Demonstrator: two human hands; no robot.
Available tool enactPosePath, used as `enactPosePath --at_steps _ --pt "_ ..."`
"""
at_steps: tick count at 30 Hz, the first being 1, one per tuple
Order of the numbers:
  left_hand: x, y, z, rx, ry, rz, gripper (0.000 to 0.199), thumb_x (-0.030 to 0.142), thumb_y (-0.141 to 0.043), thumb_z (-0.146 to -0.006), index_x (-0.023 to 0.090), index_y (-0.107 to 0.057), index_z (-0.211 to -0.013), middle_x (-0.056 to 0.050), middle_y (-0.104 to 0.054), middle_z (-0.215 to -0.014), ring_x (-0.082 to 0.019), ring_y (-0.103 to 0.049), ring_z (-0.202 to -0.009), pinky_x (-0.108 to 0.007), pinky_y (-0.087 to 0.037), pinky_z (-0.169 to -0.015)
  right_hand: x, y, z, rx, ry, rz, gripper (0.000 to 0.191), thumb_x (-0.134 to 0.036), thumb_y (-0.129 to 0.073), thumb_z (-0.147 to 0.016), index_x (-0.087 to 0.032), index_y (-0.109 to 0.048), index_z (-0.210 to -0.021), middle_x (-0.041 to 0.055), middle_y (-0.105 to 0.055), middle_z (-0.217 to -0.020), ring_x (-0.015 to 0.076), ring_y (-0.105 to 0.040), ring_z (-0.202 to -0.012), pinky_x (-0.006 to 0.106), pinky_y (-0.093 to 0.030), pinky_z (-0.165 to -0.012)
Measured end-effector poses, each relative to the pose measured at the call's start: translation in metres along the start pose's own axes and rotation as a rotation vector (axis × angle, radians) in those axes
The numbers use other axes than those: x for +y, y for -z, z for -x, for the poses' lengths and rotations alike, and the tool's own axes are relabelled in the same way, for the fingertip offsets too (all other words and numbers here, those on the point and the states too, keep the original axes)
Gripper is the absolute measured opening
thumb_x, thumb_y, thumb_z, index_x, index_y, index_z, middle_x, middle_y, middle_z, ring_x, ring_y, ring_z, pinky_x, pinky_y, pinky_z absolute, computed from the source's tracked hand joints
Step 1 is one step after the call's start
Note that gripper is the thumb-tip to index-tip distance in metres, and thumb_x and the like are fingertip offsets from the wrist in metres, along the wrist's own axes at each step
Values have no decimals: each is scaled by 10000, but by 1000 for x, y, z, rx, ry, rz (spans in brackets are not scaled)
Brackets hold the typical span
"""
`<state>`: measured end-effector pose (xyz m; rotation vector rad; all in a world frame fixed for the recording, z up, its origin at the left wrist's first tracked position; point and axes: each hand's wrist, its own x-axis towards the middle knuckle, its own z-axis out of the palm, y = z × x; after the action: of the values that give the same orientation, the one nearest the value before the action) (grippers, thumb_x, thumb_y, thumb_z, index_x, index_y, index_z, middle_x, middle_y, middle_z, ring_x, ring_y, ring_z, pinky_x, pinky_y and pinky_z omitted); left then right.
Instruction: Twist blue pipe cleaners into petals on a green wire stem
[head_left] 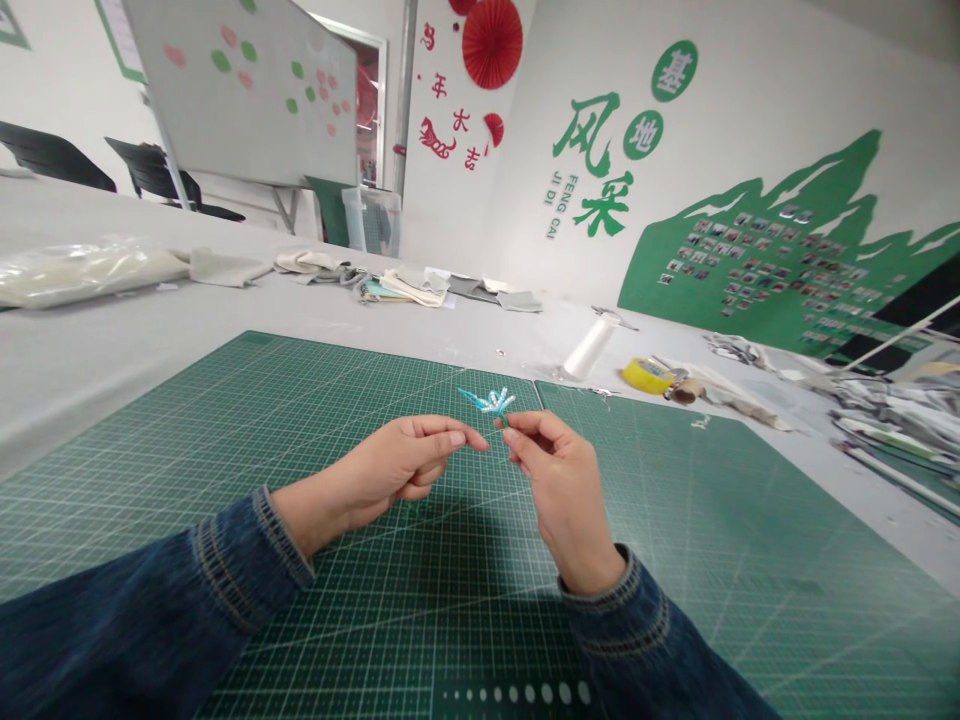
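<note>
A small blue and white flower-like piece [496, 402] with a green stem is held upright above the green cutting mat [337, 400]. My right hand [559, 480] pinches its stem between thumb and fingertips. Just left of it is my left hand [409, 460], its thumb pressed against the bent index finger and the other fingers curled. Whether a thread or anything thin lies in that left pinch is too small to tell. A short gap separates the two hands.
Behind the mat stand a white cone of thread [591, 345] and a yellow tape roll [647, 375]. Fabric scraps [412, 287] line the table's far side, with a plastic-wrapped bundle [90, 272] at left. More scraps [900, 400] lie at right.
</note>
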<state>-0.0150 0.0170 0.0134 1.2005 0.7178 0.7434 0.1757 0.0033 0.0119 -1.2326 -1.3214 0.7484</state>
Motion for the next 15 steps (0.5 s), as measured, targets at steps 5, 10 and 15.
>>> enactPosePath --at_steps 5,10,15 --pt "4 0 0 -6 -53 -317 249 328 -528 -885 212 -692 -1032 82 -269 -509 -89 -211 -450 -214 -189 -435 2 -1 0 8 -4 14 93 -253 -655 -802 -216 -706 -871 26 -695 -815 165 -589 -694 297 -434 -597" --pt "6 2 3 103 -320 -852 248 241 -461 -897 237 -708 -922 1 -653 -778 -136 -527 -639 -253 -383 -636 -1 -4 0 -6 108 226 63 -192 -639 -805 -209 -699 -810 22 -675 -793 179 -597 -731 326 -451 -675" --pt "5 13 11 157 -540 -1391 346 206 -378 -957 270 -652 -1157 -40 -671 -844 -192 -563 -784 -295 -354 -689 -5 -6 3 -1 402 488 176 -109 -549 -864 -215 -669 -791 19 -611 -773 174 -568 -729 318 -438 -663"
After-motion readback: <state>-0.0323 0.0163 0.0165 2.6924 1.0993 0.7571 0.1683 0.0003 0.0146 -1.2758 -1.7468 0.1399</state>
